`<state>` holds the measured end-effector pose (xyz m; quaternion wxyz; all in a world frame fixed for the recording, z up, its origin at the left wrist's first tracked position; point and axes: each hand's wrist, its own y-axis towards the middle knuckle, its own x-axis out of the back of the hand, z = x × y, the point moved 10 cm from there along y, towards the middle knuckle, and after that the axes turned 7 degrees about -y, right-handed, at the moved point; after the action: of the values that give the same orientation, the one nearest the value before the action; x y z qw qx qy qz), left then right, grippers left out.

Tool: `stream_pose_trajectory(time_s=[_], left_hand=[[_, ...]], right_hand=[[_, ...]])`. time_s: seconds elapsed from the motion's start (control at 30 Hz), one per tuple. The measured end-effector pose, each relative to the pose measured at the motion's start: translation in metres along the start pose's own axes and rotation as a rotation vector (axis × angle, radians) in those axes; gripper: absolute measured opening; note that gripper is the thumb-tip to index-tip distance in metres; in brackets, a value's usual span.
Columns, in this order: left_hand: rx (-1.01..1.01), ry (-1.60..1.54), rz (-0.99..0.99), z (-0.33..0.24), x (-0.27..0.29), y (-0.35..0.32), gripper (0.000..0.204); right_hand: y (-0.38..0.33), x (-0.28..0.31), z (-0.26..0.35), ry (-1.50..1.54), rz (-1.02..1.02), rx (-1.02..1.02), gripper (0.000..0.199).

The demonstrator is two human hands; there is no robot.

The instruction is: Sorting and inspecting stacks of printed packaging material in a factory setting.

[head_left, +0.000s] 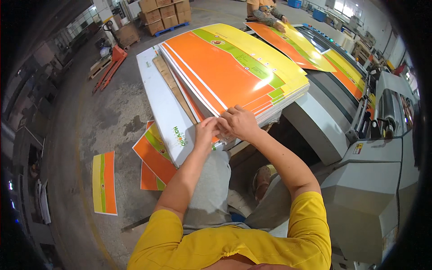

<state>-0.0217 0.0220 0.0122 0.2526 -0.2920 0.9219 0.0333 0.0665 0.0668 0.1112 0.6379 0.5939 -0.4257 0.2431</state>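
Note:
A thick stack of glossy printed sheets (198,63), orange, green and yellow, lies in front of me. My right hand (242,122) is at its near corner, fingers bent over the sheet edges and closed on them. Right beside it, my left hand (208,132) is closed, its fingertips meeting the right hand's at the corner. What the left fingers pinch is hidden. Under the stack's left side sits a white printed board (157,96), with a brown strip (173,87) lying along it.
Loose printed sheets (155,150) lie on the floor at left, another sheet (104,182) farther out. A grey machine (360,180) stands close on my right. Across it, a person (270,15) handles a printed sheet (292,45). An orange pallet jack (112,65) and stacked cartons (164,15) stand behind.

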Motion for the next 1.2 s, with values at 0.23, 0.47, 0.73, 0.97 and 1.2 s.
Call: stream_pose_trajectory(time_s=[0.23, 0.47, 0.73, 0.97, 1.2], left_hand=[[0.029, -0.047, -0.023, 0.000, -0.008, -0.001, 0.027], [-0.060, 0.130, -0.016, 0.006, 0.005, 0.009, 0.022], [-0.056, -0.091, -0.136, -0.010, 0.002, -0.004, 0.045], [0.007, -0.319, -0.027, -0.009, 0.005, 0.002, 0.021], [-0.003, -0.267, 0.097, -0.006, -0.008, 0.004, 0.025]], right_hand=[[0.008, 0.008, -0.008, 0.015, -0.065, -0.034, 0.018], [0.012, 0.036, -0.001, 0.061, -0.249, -0.067, 0.009], [0.000, -0.012, -0.001, -0.073, 0.084, -0.041, 0.011], [0.010, -0.004, -0.009, 0.112, 0.051, -0.217, 0.029], [0.006, -0.036, -0.040, 0.454, 0.342, -0.540, 0.026]])
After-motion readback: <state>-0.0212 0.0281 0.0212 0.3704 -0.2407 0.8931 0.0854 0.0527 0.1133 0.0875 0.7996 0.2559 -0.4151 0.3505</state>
